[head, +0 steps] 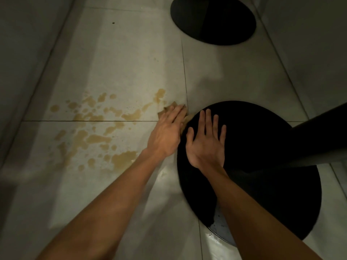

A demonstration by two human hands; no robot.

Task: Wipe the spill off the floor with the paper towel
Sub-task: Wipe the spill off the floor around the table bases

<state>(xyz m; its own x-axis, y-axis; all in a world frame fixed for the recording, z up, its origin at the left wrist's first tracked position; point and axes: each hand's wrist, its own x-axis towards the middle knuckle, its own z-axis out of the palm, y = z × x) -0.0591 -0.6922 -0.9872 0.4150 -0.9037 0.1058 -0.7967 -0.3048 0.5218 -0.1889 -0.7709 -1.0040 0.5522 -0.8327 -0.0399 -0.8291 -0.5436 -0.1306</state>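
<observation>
A tan liquid spill (93,132) lies in blots and puddles across the pale floor tiles, left of centre. My left hand (165,132) presses flat on a soaked brown paper towel (170,108) at the spill's right end, beside a tile seam. Only the towel's edges show past my fingers. My right hand (206,139) rests palm down, fingers spread, on a black round table base (262,184) and holds nothing.
A dark pole (319,139) rises from the black base toward the right edge. A second black round base (214,19) sits at the top. A wall skirting (28,91) runs along the left. Wet sheen shows on the tile near the base's lower rim.
</observation>
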